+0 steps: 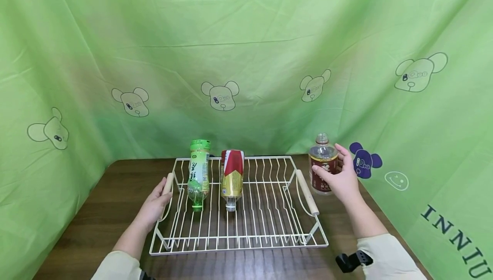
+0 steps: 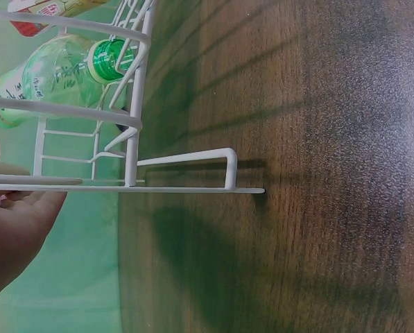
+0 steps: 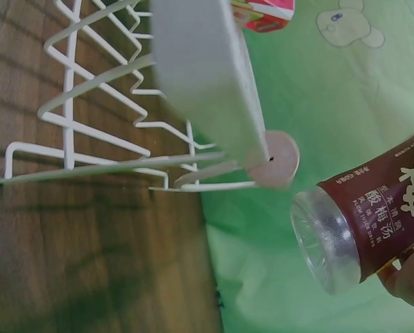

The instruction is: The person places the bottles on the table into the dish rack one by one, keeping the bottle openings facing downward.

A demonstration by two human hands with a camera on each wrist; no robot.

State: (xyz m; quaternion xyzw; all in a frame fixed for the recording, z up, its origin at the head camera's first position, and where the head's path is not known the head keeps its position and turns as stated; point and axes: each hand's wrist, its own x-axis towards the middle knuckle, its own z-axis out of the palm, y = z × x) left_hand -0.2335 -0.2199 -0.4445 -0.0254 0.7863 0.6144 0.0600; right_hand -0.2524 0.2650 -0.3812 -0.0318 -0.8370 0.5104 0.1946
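Note:
A white wire rack (image 1: 239, 248) sits on a dark wooden table (image 1: 115, 194). Two bottles lie in it side by side, necks toward me: a green-labelled bottle (image 1: 199, 173) with a green cap and a red and gold bottle (image 1: 232, 177). My left hand (image 1: 154, 203) holds the rack's left wooden handle (image 1: 168, 184). Right of the rack, my right hand (image 1: 339, 175) grips an upright, capless bottle with a dark red label (image 1: 322, 158). In the right wrist view the dark red bottle (image 3: 359, 222) shows its clear base; I cannot tell if it touches the table.
A green cloth printed with cartoon bears (image 1: 246, 57) encloses the table at the back and both sides. The rack's right wooden handle (image 1: 307, 192) lies between the rack and the held bottle. Bare wood shows in front of the rack and to its left.

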